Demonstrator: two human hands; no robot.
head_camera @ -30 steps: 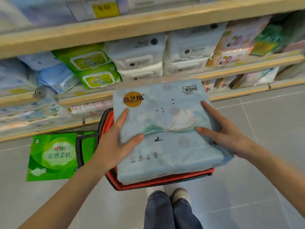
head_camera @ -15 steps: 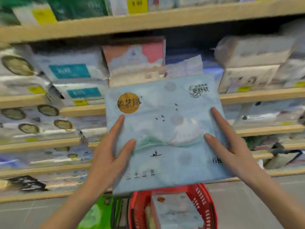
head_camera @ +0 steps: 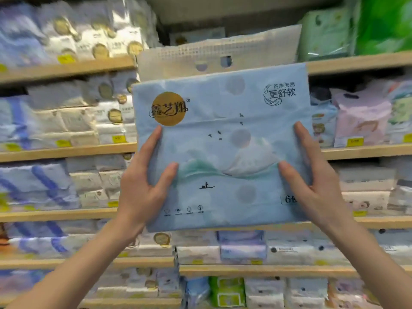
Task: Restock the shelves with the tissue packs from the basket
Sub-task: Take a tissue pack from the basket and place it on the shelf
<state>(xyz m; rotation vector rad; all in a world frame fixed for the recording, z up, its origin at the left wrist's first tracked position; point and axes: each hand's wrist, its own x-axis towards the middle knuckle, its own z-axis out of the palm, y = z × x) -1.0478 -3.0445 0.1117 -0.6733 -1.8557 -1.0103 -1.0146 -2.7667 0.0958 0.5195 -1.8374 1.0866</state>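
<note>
A large light-blue tissue pack with a gold round logo and a mountain-and-boat print is held up flat in front of the wooden shelves. My left hand grips its lower left edge, thumb across the front. My right hand grips its lower right edge the same way. The pack's clear handle flap with two holes stands up at its top, level with an upper shelf board. Behind the flap a dark gap shows on that shelf. The basket is out of view.
Several wooden shelf boards run across the view, packed with tissue packs: white and blue ones at left, pink ones at right, green ones at upper right. Yellow price tags sit on the shelf edges.
Both hands have lifted the blue pack from just above the red basket up to the higher shelves. The view has risen too; the basket and floor have dropped out of sight.
</note>
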